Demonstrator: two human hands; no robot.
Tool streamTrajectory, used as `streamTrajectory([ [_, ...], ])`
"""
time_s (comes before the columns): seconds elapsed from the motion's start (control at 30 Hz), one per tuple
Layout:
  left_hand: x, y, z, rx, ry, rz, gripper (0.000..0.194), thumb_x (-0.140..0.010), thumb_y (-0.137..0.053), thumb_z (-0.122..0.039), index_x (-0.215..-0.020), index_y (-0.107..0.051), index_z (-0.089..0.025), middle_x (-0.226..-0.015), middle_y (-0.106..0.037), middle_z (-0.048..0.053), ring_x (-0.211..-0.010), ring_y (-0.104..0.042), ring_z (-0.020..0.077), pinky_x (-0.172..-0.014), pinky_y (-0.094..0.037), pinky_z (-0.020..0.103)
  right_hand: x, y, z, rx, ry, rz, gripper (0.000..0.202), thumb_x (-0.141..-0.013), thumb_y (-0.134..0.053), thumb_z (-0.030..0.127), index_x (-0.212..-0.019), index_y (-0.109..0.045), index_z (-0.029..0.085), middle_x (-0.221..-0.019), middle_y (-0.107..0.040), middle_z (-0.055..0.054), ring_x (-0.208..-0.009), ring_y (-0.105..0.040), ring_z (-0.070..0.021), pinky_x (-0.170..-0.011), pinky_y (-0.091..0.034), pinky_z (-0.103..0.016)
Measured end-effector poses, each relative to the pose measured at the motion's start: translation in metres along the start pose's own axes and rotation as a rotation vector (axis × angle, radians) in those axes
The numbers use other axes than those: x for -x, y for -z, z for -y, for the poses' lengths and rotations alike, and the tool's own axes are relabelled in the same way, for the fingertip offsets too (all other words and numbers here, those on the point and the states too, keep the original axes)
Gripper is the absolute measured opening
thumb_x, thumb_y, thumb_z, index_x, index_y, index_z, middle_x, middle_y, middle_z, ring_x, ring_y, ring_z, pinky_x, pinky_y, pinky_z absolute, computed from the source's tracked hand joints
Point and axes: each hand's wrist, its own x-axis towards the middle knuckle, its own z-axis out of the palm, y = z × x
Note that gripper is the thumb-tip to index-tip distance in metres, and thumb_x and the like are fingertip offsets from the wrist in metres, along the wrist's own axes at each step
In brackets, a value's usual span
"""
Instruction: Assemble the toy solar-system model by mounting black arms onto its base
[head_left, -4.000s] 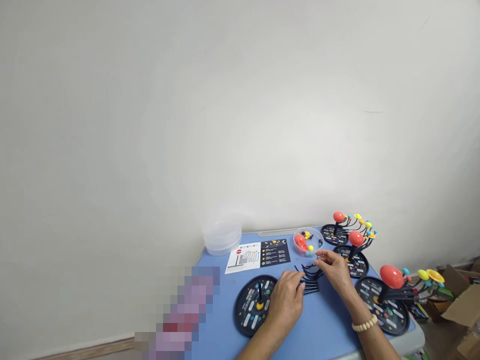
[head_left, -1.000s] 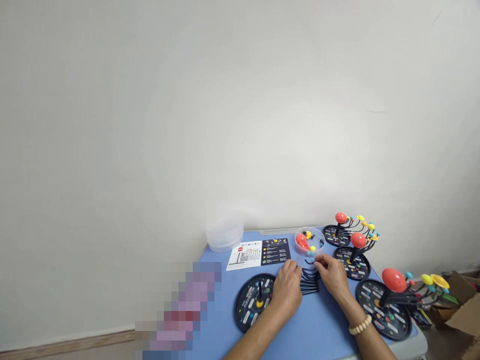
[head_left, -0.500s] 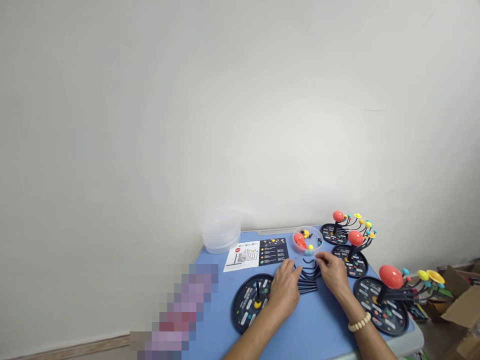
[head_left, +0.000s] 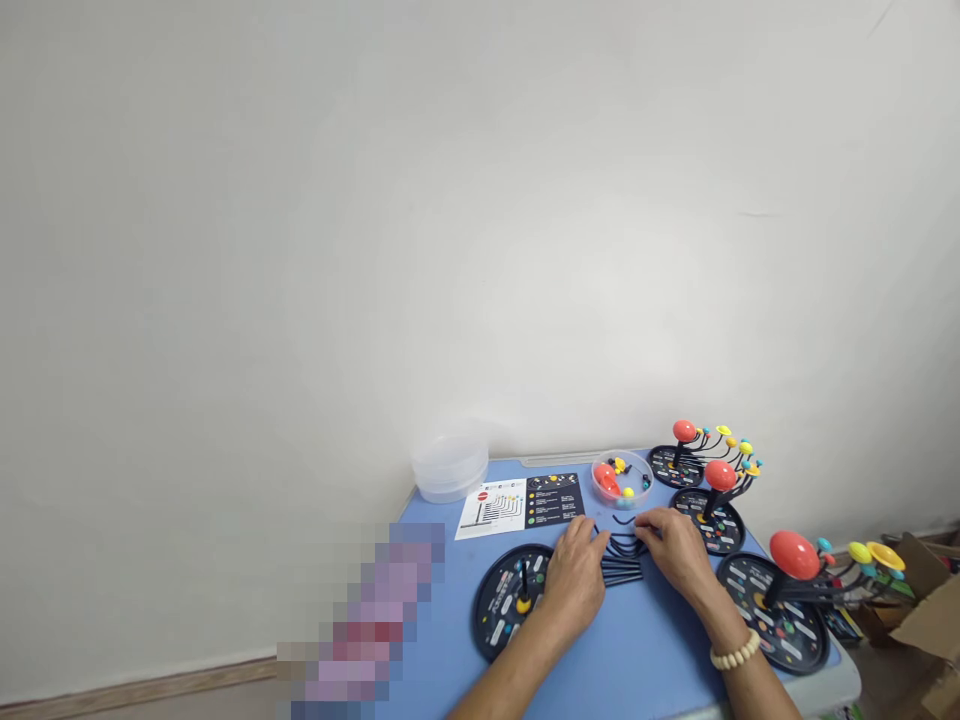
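Observation:
Several thin black rods with bent ends (head_left: 622,570) lie side by side on the blue table, between my two hands. My left hand (head_left: 576,578) rests at their left ends, thumb and forefinger apart, fingers loosely curved. Over their right ends is my right hand (head_left: 675,548), thumb and forefinger pinched at the end of a curved black rod (head_left: 624,519). Left of my left hand sits a round black base (head_left: 499,605) with an upright post, partly covered by that hand.
A printed instruction sheet (head_left: 491,508) lies behind the base. Beside it, a clear round tub (head_left: 651,488) holds red, yellow and blue pieces. Stacked clear containers (head_left: 450,468) stand back left. Along the right are three assembled planet models (head_left: 795,556). Cardboard boxes (head_left: 930,625) sit beyond the table.
The view has shifted slightly, so everything appears a little further right. My hands stay over the rods, with only small finger movement.

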Motion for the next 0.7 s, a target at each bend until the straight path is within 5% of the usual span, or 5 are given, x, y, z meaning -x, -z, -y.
streamTrajectory([
  [0.4,-0.001,-0.004,0.002,0.005,0.0,0.013,0.049,-0.084,-0.036,0.0,-0.123,-0.062,-0.014,-0.129,-0.056,0.013,-0.128,-0.043,0.0263,-0.108,-0.036,0.039,-0.002,-0.002,0.022,0.356,0.167,0.122,0.023,-0.092,-0.053,0.018,-0.084,-0.075,0.02,-0.088,-0.073,-0.007,-0.087,-0.061,-0.0209,-0.077,-0.036,-0.03],
  [0.7,-0.001,-0.002,0.002,0.051,0.004,-0.013,0.046,-0.085,-0.036,0.0,-0.121,-0.062,-0.013,-0.123,-0.059,0.012,-0.124,-0.047,0.0249,-0.108,-0.038,0.039,-0.021,-0.017,0.038,0.499,0.282,0.257,0.026,-0.085,-0.049,0.003,-0.084,-0.072,0.016,-0.081,-0.073,-0.01,-0.079,-0.065,-0.0214,-0.068,-0.04,-0.028],
])
